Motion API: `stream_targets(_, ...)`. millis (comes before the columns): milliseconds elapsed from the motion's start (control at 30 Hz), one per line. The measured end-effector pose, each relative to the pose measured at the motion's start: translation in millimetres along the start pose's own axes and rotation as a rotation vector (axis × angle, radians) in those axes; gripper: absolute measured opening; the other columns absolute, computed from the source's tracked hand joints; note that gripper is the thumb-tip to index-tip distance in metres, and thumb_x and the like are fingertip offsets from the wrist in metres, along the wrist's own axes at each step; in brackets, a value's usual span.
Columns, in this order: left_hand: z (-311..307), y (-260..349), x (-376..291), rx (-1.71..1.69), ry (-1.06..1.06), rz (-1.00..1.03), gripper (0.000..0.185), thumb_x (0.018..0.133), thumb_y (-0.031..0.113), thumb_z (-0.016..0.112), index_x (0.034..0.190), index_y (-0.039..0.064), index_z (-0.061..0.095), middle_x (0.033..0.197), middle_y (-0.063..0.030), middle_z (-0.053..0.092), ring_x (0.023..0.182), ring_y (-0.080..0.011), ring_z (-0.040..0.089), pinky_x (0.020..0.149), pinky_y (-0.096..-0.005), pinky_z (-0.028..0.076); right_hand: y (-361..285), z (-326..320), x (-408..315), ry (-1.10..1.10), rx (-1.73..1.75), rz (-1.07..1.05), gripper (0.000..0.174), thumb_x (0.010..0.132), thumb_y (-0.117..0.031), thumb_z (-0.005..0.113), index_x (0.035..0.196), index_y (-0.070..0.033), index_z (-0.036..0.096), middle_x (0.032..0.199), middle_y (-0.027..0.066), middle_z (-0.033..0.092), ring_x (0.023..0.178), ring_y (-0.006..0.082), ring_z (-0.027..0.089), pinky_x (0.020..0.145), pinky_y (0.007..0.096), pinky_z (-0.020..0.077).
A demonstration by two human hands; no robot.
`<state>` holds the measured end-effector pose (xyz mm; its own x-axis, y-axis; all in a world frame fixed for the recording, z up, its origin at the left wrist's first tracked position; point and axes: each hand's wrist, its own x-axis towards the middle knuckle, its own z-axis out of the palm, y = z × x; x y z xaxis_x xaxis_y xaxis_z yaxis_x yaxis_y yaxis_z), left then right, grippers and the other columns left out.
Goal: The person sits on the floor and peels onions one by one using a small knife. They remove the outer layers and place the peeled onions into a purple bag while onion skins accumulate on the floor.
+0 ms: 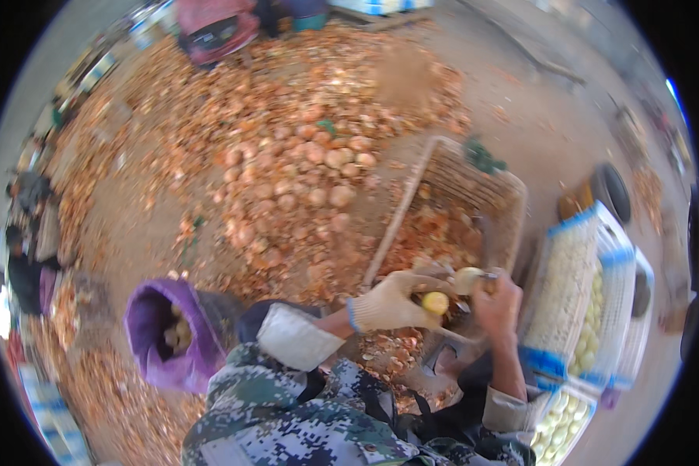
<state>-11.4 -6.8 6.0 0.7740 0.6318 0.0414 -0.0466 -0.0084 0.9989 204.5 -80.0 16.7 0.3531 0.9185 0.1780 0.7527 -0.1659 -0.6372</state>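
My left hand (391, 304), in a cream knitted glove, holds a yellowish onion (435, 303) between thumb and fingers. Another pale, peeled-looking onion (467, 281) lies between the left fingertips and my right hand (497, 306). The bare right hand is closed around a small tool (489, 283) with a dark part showing; the fist hides most of it. Both hands are over the near end of a slatted crate (399, 218) with onion skins (437, 233) inside. Beyond it, to the left, is a heap of unpeeled onions (291, 186).
A purple sack (151, 373) with onions inside gapes at my left. White crates with blue bands (559, 291), holding pale onions (588, 326), stand at my right beside a black-rimmed bucket (610, 192). Loose skins (256, 76) cover much floor. People (32, 274) are at the far left.
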Motion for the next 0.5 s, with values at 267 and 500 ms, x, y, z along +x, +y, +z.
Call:
stream_targets(267, 6.5, -8.7, 2.8, -0.531, 0.115, -0.367, 0.052, 0.076, 0.015, 0.077, 0.125, 0.005, 0.062, 0.083, -0.0021, 0.068, 0.06, -0.009, 0.062, 0.053, -0.0242, 0.053, -120.0, 17.5, 15.0, -0.054, 0.311, -0.098, 0.011, 0.088, -0.007, 0.062, 0.095, 0.0, 0.066, 0.079, 0.0117, 0.068, 0.07, 0.0146, 0.064, 0.063, 0.0293, 0.0494)
stream_targets(500, -2.0, 9.0, -16.9, -0.536, 0.128, -0.259, 0.05, 0.08, 0.015, 0.074, 0.126, 0.005, 0.059, 0.089, -0.0045, 0.069, 0.065, -0.0099, 0.064, 0.055, -0.0262, 0.053, -206.2, 37.8, -0.7, -0.199, 0.529, -0.633, 0.018, 0.091, -0.013, 0.063, 0.105, -0.002, 0.067, 0.083, 0.0096, 0.071, 0.064, 0.014, 0.065, 0.058, 0.0266, 0.051)
